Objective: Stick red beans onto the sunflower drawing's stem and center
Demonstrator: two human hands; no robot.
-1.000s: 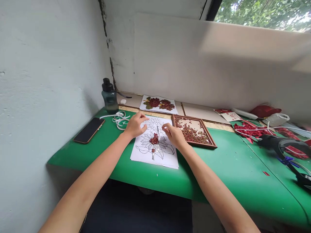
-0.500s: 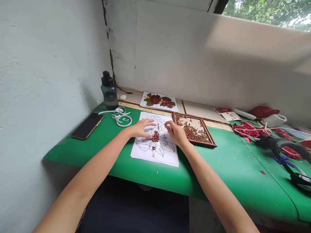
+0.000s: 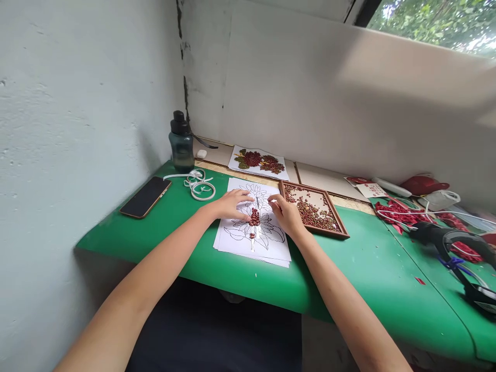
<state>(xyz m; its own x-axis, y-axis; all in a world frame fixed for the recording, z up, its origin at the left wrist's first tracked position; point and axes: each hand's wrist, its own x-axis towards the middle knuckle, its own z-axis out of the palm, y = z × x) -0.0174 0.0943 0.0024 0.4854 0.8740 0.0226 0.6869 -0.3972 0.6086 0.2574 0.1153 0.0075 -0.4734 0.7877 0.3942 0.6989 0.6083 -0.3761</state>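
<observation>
A white sheet with a line-drawn flower point(image 3: 251, 225) lies on the green table point(image 3: 194, 248). A small cluster of dark red beans point(image 3: 254, 217) fills the flower's centre. My left hand point(image 3: 231, 203) rests flat on the sheet's upper left, fingers stretched toward the beans. My right hand point(image 3: 285, 215) sits on the sheet's right side, fingers curled at a point just above the beans; whether it holds a bean is hidden. A brown wooden tray point(image 3: 343, 231) with several loose beans lies just right of my right hand.
A black phone point(image 3: 145, 197) and a coiled white cable point(image 3: 201, 188) lie at the left, a dark bottle point(image 3: 181, 143) behind them. A finished bean picture point(image 3: 259, 161) lies at the back. Red scraps point(image 3: 403, 214) and black headphones point(image 3: 457, 248) crowd the right.
My left hand has slid right across the sheet toward the bean cluster and flattened. My right hand has stayed beside the beans. The view has shifted slightly.
</observation>
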